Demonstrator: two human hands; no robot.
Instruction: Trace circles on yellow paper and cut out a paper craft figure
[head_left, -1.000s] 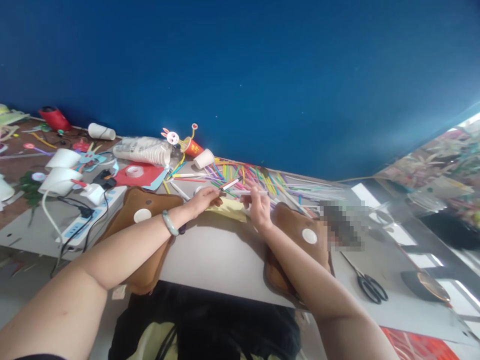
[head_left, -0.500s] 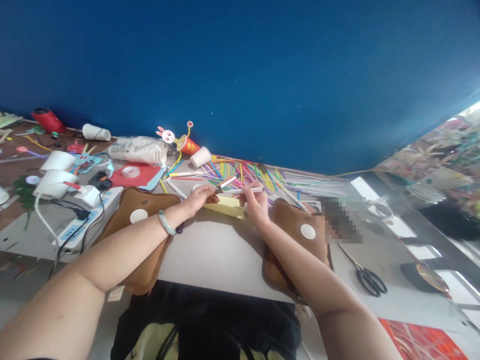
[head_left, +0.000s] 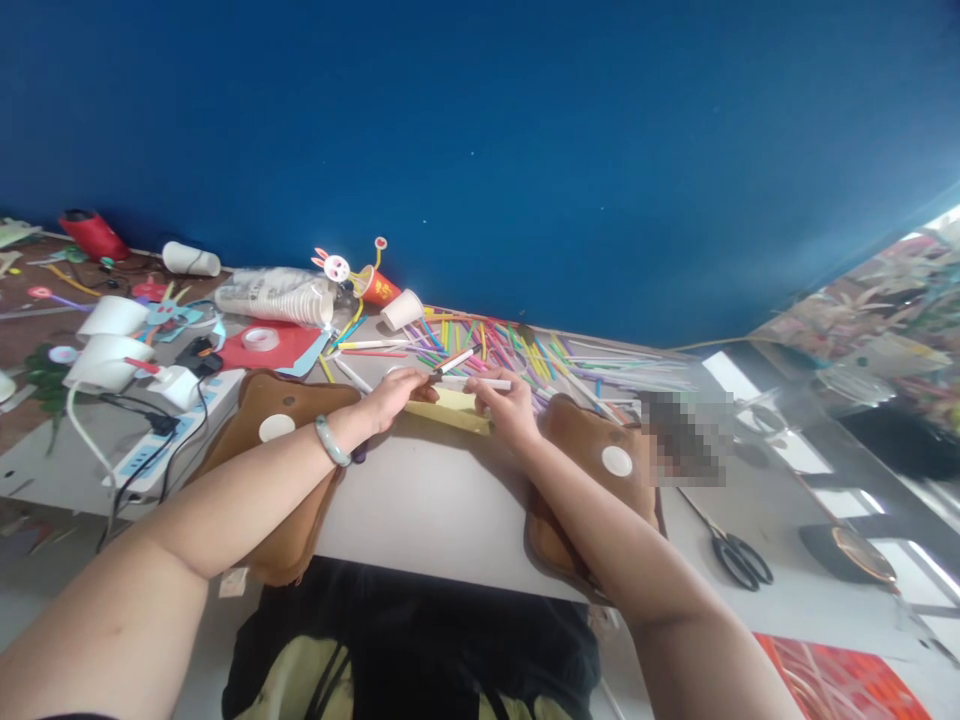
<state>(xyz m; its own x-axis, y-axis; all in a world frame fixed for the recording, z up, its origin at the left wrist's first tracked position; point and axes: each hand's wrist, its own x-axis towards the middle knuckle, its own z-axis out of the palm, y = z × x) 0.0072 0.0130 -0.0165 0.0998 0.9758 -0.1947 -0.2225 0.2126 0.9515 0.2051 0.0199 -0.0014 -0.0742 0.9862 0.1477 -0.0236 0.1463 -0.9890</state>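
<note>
Hands sit closer together than half a second ago: the right hand (head_left: 510, 405) has shifted toward the left hand (head_left: 397, 398), carrying a slim white stick (head_left: 491, 384) with it, so the stick's near end now reaches the left fingertips. The left hand has hardly moved. Its fingers are curled closed around a second white stick with a dark end (head_left: 456, 360), slanting up and rightward. The right hand pinches its own stick almost level between thumb and bent fingers. Yellow paper (head_left: 454, 412) lies just below both hands; whether they touch it is unclear.

Bare counter (head_left: 427, 500) opens between two brown cushions, one left (head_left: 296, 540) and one right (head_left: 581, 435), down to the front edge. Scattered colourful straws (head_left: 517, 345) crowd the space behind, up to a blue wall (head_left: 480, 170). Both forearms reach forward and inward across the cushions, palms turned down or inward, a pale bangle (head_left: 332, 441) circling the left wrist.
</note>
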